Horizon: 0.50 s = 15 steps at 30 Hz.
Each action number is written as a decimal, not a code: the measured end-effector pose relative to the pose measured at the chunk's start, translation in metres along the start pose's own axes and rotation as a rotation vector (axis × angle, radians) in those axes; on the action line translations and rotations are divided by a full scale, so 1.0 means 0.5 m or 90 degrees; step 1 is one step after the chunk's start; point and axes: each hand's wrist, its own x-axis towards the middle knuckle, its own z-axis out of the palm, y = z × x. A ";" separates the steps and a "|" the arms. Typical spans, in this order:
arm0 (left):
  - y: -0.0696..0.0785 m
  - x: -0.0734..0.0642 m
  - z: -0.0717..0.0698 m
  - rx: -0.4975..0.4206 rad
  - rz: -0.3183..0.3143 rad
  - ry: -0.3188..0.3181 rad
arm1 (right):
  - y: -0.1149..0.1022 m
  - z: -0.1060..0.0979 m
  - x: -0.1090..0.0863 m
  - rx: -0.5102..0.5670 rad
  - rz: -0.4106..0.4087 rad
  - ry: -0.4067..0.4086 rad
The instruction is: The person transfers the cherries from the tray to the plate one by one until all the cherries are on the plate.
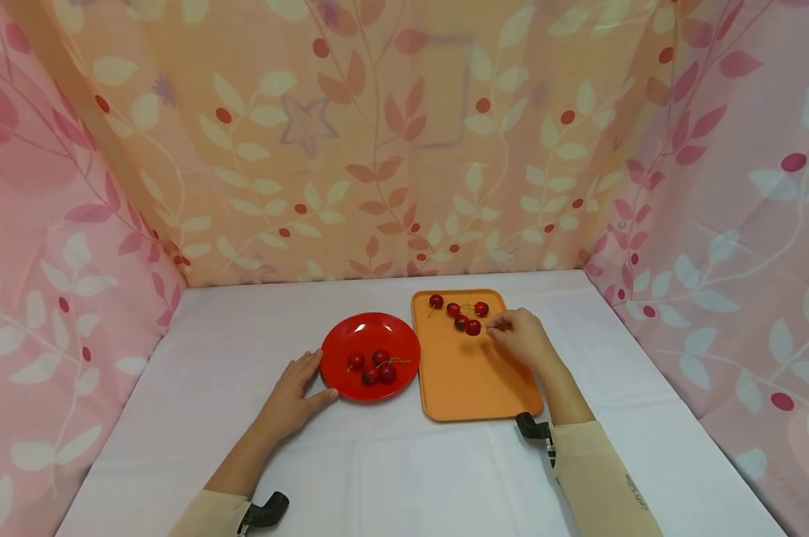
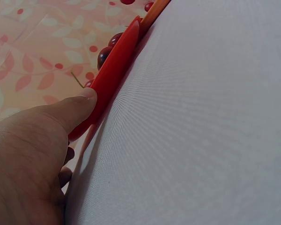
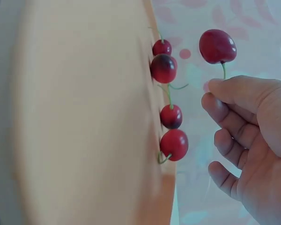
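Note:
My right hand [image 1: 517, 335] pinches a dark red cherry [image 3: 218, 46] by its stem between thumb and forefinger. In the right wrist view that cherry hangs apart from the others, its stem end toward the fingertips. Below the hand lies an orange tray [image 1: 478, 384], with several cherries [image 1: 436, 301] near its far end. My left hand [image 1: 297, 399] rests at the left edge of a red plate [image 1: 337, 335], fingers extended and thumb on the rim. Several stemmed cherries [image 1: 380, 358] sit together in the plate's middle.
Plate and tray stand side by side on a white cloth-covered table [image 1: 377, 477]. A floral curtain [image 1: 404, 149] rises behind the table, and pink floral cloth [image 1: 746, 246] hangs at both sides. Each wrist carries a small black camera mount [image 1: 270, 511].

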 end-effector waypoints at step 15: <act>0.004 -0.001 -0.002 0.002 -0.008 -0.005 | -0.060 0.005 0.037 -0.014 -0.046 -0.025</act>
